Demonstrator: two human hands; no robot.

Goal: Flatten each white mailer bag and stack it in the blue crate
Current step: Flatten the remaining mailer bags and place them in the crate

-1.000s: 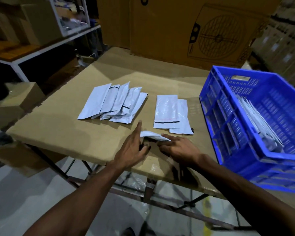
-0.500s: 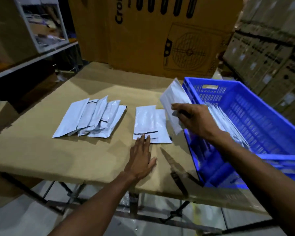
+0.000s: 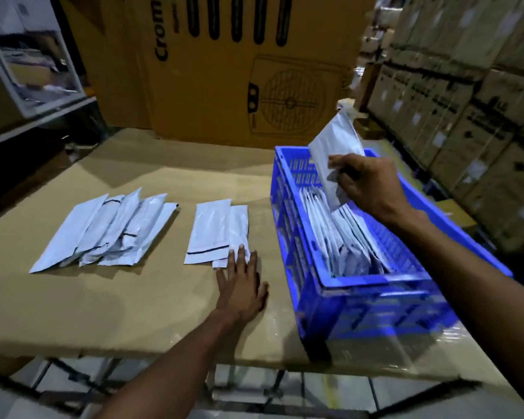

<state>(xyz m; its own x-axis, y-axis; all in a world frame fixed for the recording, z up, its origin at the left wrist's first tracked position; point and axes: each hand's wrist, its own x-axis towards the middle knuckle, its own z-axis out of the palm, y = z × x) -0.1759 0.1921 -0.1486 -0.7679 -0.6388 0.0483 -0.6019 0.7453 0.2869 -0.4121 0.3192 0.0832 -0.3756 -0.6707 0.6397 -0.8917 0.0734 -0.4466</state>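
At the far left of the cardboard-covered table [image 3: 73,303] lies a fanned heap of white mailer bags [image 3: 109,228], overlapping one another and slanting up to the right. Just right of them, apart from the heap, a pair of mailer bags [image 3: 215,234] lies flat side by side, the right one partly tucked under the left. The left hand [image 3: 239,285] rests palm down on the table with its fingers straight and spread a little, the fingertips lying on the near corner of that pair. Further right the blue crate [image 3: 360,300] stands on the table near its right edge, and inside it a row of white mailers [image 3: 342,234] stands on edge, leaning together. Above the crate's far end the right hand [image 3: 366,182] pinches a single white mailer bag [image 3: 335,155] between thumb and curled fingers, holding it upright and tilted, its lower corner down among the stacked ones. Large brown cartons [image 3: 224,65] stand behind the table.
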